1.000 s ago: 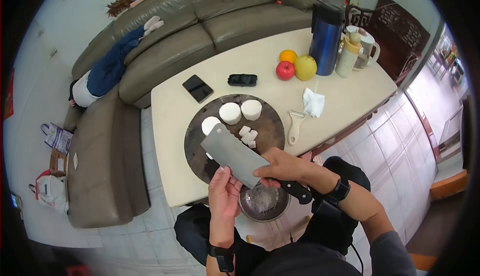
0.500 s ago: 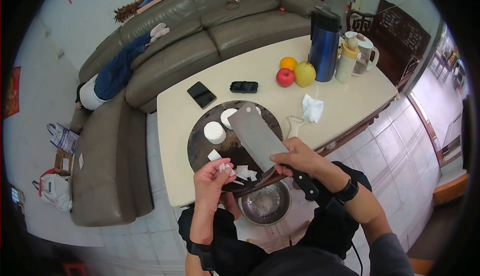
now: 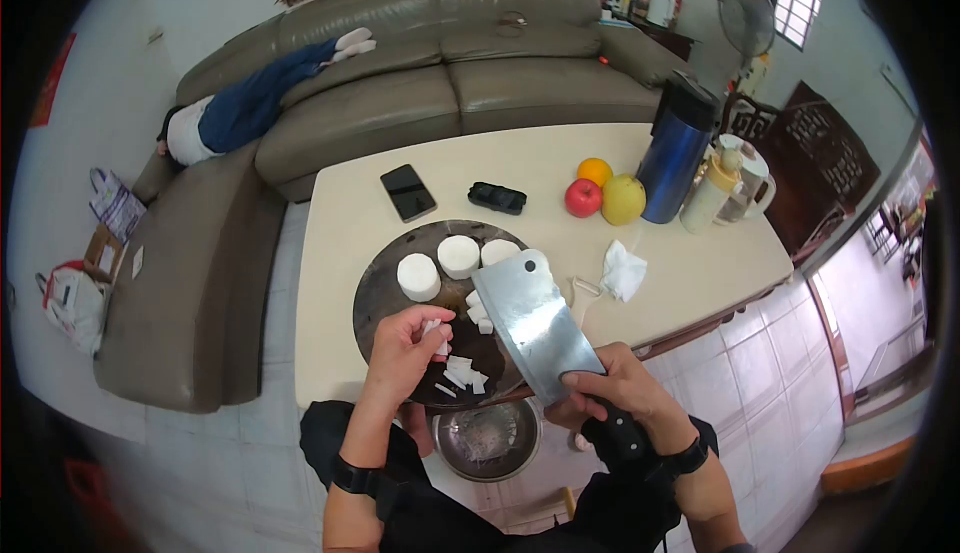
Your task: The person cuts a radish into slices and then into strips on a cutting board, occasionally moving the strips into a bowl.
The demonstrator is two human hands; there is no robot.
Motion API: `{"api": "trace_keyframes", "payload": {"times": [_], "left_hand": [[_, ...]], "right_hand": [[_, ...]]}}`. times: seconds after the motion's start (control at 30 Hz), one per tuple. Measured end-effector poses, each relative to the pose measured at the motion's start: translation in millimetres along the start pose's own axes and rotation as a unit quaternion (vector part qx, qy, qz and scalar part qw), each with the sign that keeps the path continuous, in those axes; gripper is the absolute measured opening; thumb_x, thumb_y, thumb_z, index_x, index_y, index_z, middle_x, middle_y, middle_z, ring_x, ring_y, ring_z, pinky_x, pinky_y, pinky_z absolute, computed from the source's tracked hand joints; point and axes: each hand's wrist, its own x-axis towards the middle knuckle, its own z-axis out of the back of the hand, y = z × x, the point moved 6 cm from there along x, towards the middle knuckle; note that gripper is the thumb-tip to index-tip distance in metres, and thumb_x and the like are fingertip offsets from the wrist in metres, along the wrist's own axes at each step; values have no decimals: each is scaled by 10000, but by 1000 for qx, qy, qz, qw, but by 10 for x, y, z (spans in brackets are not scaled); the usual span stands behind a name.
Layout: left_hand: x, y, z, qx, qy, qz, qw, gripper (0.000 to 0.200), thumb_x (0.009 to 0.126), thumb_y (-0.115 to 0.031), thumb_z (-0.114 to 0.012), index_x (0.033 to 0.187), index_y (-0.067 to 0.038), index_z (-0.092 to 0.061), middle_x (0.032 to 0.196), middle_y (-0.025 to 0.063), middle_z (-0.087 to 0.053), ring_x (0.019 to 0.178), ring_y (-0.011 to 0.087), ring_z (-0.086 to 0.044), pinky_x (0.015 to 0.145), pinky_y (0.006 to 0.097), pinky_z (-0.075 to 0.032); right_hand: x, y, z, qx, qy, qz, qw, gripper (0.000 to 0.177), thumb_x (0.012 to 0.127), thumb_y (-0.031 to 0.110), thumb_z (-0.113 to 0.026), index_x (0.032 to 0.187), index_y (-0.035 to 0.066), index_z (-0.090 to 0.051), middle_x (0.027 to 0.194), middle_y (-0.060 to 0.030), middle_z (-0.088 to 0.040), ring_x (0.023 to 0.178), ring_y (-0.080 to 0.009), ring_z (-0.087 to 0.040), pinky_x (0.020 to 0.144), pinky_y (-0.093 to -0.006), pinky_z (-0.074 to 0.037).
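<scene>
My right hand (image 3: 612,390) grips the black handle of a broad steel cleaver (image 3: 533,318), whose blade lies flat over the right part of a round dark cutting board (image 3: 385,288). My left hand (image 3: 404,344) rests on the board's near side, its fingers pinching a small white piece (image 3: 433,328). White strips (image 3: 460,374) lie just right of that hand. Three thick white rounds (image 3: 457,256) sit on the board's far half, and small white chunks (image 3: 477,312) lie beside the blade.
A metal bowl (image 3: 487,439) sits below the table edge between my knees. On the cream table (image 3: 340,223) are a phone (image 3: 407,192), a black case (image 3: 497,197), a peeler (image 3: 583,288), a crumpled tissue (image 3: 623,271), fruit (image 3: 603,198), a blue flask (image 3: 674,152) and jugs. A sofa (image 3: 400,93) stands behind.
The cleaver has come down from in front of me onto the board's right side. My left hand left the blade and now pinches a white piece on the board. The view shifted.
</scene>
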Motion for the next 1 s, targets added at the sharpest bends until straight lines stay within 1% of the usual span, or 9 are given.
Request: {"api": "trace_keyframes", "payload": {"times": [0.17, 0.3, 0.37, 0.4, 0.53, 0.63, 0.83, 0.9, 1.0], "left_hand": [[-21, 32, -24, 158, 56, -3, 986, 177, 869, -20, -660, 1041, 11, -684, 811, 51, -693, 746, 88, -637, 665, 247, -514], [-41, 69, -37, 287, 38, -21, 957, 172, 840, -16, -674, 1011, -2, -696, 803, 95, -706, 754, 139, -672, 687, 286, -523], [-58, 82, -6, 350, 8, -32, 936, 174, 830, -24, -670, 1001, -11, -696, 817, 139, -704, 766, 212, -694, 707, 313, -525], [-74, 72, 0, 370, 5, -17, 929, 174, 842, -29, -647, 1008, -7, -695, 856, 174, -705, 801, 293, -700, 732, 340, -531], [-170, 15, 99, 355, -29, -55, 933, 179, 877, -29, -607, 1030, -20, -701, 878, 203, -694, 829, 376, -676, 736, 390, -529], [-259, 6, 183, 371, -61, -101, 921, 193, 871, -13, -605, 1038, -28, -702, 863, 213, -684, 811, 392, -664, 717, 410, -523], [-360, -35, 385, 339, -132, -108, 925, 206, 853, 8, -618, 1038, -27, -700, 860, 226, -677, 789, 387, -659, 693, 415, -521], [-373, -66, 446, 353, -132, -120, 918, 188, 856, 5, -629, 1032, -7, -694, 850, 210, -686, 770, 339, -684, 678, 370, -528], [-419, -51, 532, 265, -164, -131, 941, 173, 854, 5, -648, 1021, 5, -692, 811, 156, -699, 744, 253, -699, 661, 317, -530]], "right_hand": [[18, 55, 22, 30, -28, 1, 999, 269, 911, 122, -644, 672, 7, -600, 538, -23, -545, 417, -70, -471, 434, -243, -399], [54, 202, -13, 47, -57, 17, 997, 262, 908, 125, -649, 680, 2, -605, 551, -24, -550, 419, -73, -478, 425, -237, -391], [68, 262, -56, 53, -54, 14, 997, 255, 908, 125, -649, 689, -2, -609, 557, -27, -555, 421, -75, -482, 422, -234, -386], [75, 285, -83, 58, -51, 8, 997, 249, 907, 125, -649, 699, -6, -613, 563, -30, -560, 423, -76, -486, 419, -231, -380], [220, 427, -276, 56, -29, 16, 998, 226, 906, 124, -652, 726, -10, -624, 582, -39, -576, 427, -78, -496, 415, -226, -374], [397, 458, -430, 27, -14, 11, 999, 210, 905, 127, -655, 745, -6, -631, 603, -43, -590, 430, -81, -502, 415, -226, -372], [661, 522, -706, -16, 34, 1, 999, 185, 925, 121, -638, 794, -9, -638, 633, -48, -606, 441, -81, -518, 414, -222, -381], [761, 525, -680, -33, 45, 3, 998, 181, 932, 116, -631, 805, -11, -637, 633, -46, -609, 449, -79, -524, 412, -221, -387], [903, 556, -591, -41, 27, 7, 999, 209, 927, 132, -640, 772, -8, -637, 623, -40, -606, 448, -72, -523, 406, -223, -385]]}}
